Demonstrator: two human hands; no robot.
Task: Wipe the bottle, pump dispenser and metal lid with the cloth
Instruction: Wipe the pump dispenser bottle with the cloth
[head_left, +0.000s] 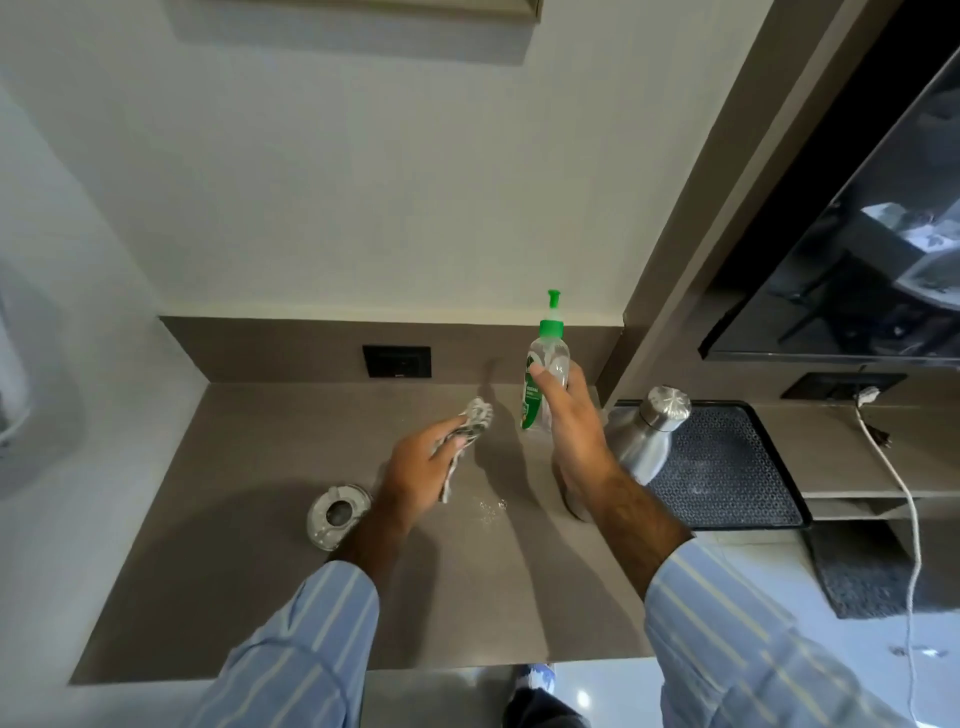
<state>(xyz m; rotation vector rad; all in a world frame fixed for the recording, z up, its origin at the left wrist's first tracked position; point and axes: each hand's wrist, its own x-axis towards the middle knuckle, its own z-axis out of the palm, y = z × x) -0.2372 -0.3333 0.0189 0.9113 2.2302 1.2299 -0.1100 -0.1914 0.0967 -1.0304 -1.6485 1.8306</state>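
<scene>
My right hand (571, 431) grips a clear pump dispenser (545, 364) with a green pump and green label, held upright above the grey counter (260, 545). A bunched grey patterned cloth (475, 415) is held in my left hand (421, 467), a little left of the dispenser and not touching it. A steel bottle (644, 441) with a steel cap stands just right of my right wrist, partly hidden by it. A round metal lid (335, 514) lies on the counter, left of my left wrist.
A black perforated mat (727, 467) lies right of the bottle. A black socket plate (397, 361) sits in the backsplash. A white cable (904, 493) hangs at the right, under a dark screen (857, 234). Small water drops (491, 509) mark the counter between my arms.
</scene>
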